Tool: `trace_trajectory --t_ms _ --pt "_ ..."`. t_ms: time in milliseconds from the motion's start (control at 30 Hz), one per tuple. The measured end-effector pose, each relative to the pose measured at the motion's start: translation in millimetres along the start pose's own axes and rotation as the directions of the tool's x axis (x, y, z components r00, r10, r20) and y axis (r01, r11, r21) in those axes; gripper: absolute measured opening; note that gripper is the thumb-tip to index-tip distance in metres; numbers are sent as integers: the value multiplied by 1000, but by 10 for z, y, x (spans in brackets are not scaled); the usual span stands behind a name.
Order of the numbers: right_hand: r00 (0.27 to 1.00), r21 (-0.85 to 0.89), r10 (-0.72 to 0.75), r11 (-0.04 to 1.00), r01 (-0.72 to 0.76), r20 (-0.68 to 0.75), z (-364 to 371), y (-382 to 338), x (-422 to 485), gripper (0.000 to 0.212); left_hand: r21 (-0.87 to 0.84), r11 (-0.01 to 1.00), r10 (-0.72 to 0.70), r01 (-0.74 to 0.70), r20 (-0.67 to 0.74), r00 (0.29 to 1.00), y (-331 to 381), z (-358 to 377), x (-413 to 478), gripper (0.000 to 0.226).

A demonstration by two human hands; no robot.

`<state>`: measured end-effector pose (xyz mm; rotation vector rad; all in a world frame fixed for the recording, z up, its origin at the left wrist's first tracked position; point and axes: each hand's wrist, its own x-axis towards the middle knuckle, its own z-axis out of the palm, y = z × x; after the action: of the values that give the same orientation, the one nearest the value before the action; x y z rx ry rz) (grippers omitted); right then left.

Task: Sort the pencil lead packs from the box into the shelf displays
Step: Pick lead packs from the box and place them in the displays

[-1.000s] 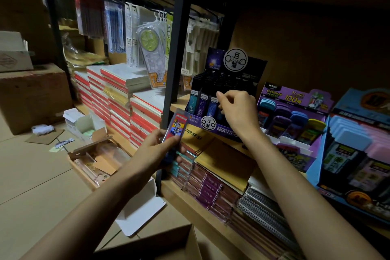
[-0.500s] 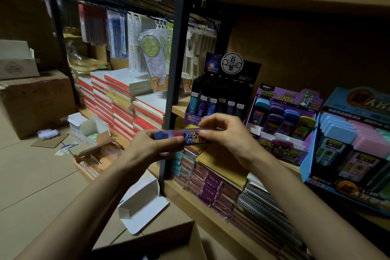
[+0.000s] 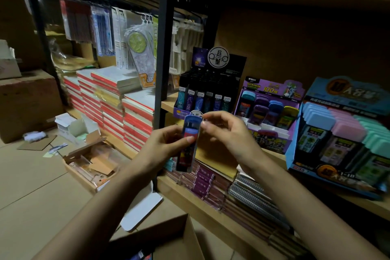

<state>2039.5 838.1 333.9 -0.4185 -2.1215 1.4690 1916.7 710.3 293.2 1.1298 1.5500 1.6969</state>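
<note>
Left hand [image 3: 166, 145] grips the lead pack [image 3: 190, 139] upright at frame centre | right hand [image 3: 230, 135] curled by its blue cap, hold too blurred to tell | risk: a loose handover drops the pack; black display [image 3: 236, 67] just beside purple display [image 3: 272, 88] invites misfiling.

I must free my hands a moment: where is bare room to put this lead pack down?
Bare: the shelf strip between the black post and the black display; the floor left of the open carton. Crowded: right of it, the purple display and blue display; notebooks fill the lower shelf.
</note>
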Motion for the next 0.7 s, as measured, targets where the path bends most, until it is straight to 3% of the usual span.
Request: trace_trajectory --t_ms 167,300,467,633,700 --pt "999 -51 -42 998 43 19 -106 45 -95 9 4 998 69 -69 18 997 -14 277 52 27" --pt "995 -45 -31 999 27 -91 -487 -51 -76 12 223 968 121 -117 -5 993 -37 464 178 27" --pt "919 -112 -142 988 108 -368 -1250 -195 -8 13 613 762 269 -210 -3 963 -95 647 498 40" --pt "757 -343 -285 935 86 -588 -1637 -80 61 16 741 582 325 -335 165 931 -68 912 822 47" --pt "732 -354 -303 931 90 -610 -1669 -13 103 20 776 518 309 -359 222 925 -113 972 895 53"
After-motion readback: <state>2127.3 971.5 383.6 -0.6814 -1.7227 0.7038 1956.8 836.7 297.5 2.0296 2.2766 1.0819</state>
